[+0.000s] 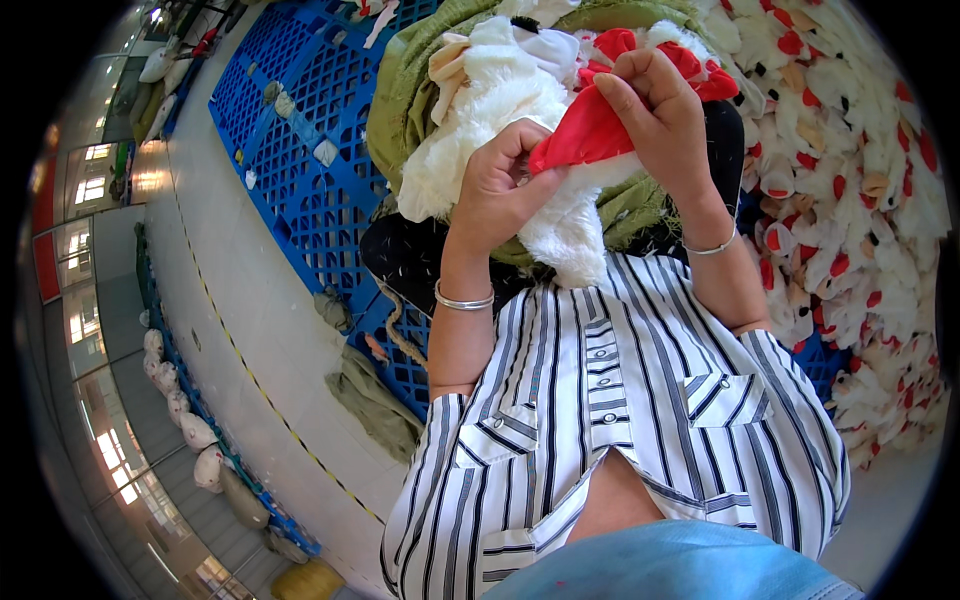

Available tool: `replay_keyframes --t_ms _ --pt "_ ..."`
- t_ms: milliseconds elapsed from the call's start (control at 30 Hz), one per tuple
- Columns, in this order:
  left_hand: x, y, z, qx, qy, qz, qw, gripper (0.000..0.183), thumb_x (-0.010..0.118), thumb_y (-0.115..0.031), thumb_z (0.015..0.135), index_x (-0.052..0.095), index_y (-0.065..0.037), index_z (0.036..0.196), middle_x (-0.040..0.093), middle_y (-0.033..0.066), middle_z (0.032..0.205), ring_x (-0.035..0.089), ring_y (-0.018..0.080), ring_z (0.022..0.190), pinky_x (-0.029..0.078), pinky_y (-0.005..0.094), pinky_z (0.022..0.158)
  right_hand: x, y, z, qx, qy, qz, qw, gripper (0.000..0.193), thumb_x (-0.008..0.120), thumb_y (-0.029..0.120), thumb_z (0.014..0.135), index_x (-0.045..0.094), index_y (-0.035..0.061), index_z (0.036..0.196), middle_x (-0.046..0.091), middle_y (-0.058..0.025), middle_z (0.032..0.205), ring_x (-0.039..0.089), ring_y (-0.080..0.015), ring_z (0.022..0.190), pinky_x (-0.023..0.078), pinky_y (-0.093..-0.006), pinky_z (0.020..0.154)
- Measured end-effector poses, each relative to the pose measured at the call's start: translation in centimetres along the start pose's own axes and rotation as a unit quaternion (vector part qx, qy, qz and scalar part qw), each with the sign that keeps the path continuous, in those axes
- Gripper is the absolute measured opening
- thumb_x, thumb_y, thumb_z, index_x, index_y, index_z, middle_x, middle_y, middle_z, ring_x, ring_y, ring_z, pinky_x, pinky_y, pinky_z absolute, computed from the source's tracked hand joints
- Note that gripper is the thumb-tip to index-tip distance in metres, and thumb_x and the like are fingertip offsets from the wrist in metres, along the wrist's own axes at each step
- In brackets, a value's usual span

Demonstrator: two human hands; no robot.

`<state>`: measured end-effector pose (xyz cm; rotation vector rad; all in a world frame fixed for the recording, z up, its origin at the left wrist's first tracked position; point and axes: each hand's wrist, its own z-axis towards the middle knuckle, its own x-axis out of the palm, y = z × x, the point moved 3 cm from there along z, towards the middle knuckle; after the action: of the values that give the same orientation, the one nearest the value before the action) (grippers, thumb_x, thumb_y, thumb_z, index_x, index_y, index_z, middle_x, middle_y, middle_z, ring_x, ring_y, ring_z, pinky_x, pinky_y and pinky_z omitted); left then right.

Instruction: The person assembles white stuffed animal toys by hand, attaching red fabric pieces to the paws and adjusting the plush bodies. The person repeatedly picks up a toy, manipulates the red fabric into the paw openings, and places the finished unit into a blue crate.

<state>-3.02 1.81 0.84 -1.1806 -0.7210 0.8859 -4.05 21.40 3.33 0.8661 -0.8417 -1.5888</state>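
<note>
A red piece of cloth (592, 132) with white plush along its lower edge is stretched between my hands. My left hand (500, 188) pinches its left corner between thumb and fingers. Higher up on the right, my right hand (668, 122) grips the cloth's other side with thumb and forefinger pressed together. White plush fabric (505, 95), limp and fluffy, is heaped on my lap just beyond my left hand, and part of it hangs down between my wrists. More red and white cloth lies behind my right hand. Beneath the heap is a green woven sack (398, 95).
Blue plastic pallets (290, 150) cover the floor ahead and to the left. To the right rises a large pile of white plush pieces (860, 215) with red parts. A crumpled grey-green cloth (372, 400) lies at left. Stuffed white sacks (197, 430) line the far left.
</note>
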Motion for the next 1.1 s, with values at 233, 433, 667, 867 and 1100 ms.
replay_keyframes --t_ms 233,433,667,867,1100 --pt "-0.8 0.5 -0.3 -0.072 -0.145 -0.040 0.986 0.014 0.066 -0.001 0.089 0.058 -0.004 0.100 0.058 -0.0038 0.087 0.050 0.0010 0.073 0.042 0.0168 0.063 -2.4 -2.0 0.3 0.077 0.111 -0.083 0.987 0.016 0.065 0.017 0.096 0.059 0.0017 0.094 0.054 0.0018 0.070 0.048 -0.0007 0.065 0.040 -0.0170 0.057" --pt "-1.0 0.4 0.1 -0.070 -0.182 -0.035 0.980 0.017 0.064 0.000 0.090 0.057 -0.003 0.106 0.060 -0.0017 0.088 0.053 0.0025 0.072 0.045 0.0184 0.063 -8.1 -3.8 3.3 0.058 0.065 -0.085 0.993 0.021 0.055 0.017 0.099 0.059 -0.0003 0.110 0.062 -0.0044 0.100 0.049 -0.0066 0.073 0.042 -0.0229 0.065" --pt "-0.5 0.6 0.4 -0.029 -0.179 -0.070 0.981 0.028 0.065 -0.003 0.091 0.057 -0.003 0.118 0.065 0.0021 0.101 0.060 0.0069 0.086 0.051 0.0224 0.074 -12.0 -0.9 3.8 -0.065 -0.126 0.263 0.954 0.034 0.050 0.017 0.099 0.058 -0.0073 0.121 0.066 -0.0113 0.099 0.055 -0.0117 0.077 0.045 -0.0265 0.073" --pt "1.0 0.4 1.0 -0.025 -0.167 -0.145 0.975 0.022 0.064 -0.002 0.091 0.057 -0.001 0.113 0.062 0.0027 0.102 0.058 0.0068 0.089 0.049 0.0224 0.081 -0.7 0.2 -2.6 0.045 0.214 0.017 0.976 0.019 0.070 0.018 0.090 0.064 0.0013 0.094 0.061 0.0012 0.076 0.054 -0.0037 0.065 0.041 -0.0187 0.055" --pt "2.6 1.2 1.1 0.000 -0.147 -0.013 0.989 0.012 0.069 -0.004 0.090 0.060 -0.004 0.098 0.054 -0.0034 0.092 0.049 0.0027 0.080 0.045 0.0183 0.070 3.0 -1.0 -3.1 0.079 0.052 0.121 0.988 0.024 0.070 0.021 0.092 0.061 -0.0002 0.099 0.062 0.0016 0.082 0.056 -0.0031 0.073 0.046 -0.0201 0.061"
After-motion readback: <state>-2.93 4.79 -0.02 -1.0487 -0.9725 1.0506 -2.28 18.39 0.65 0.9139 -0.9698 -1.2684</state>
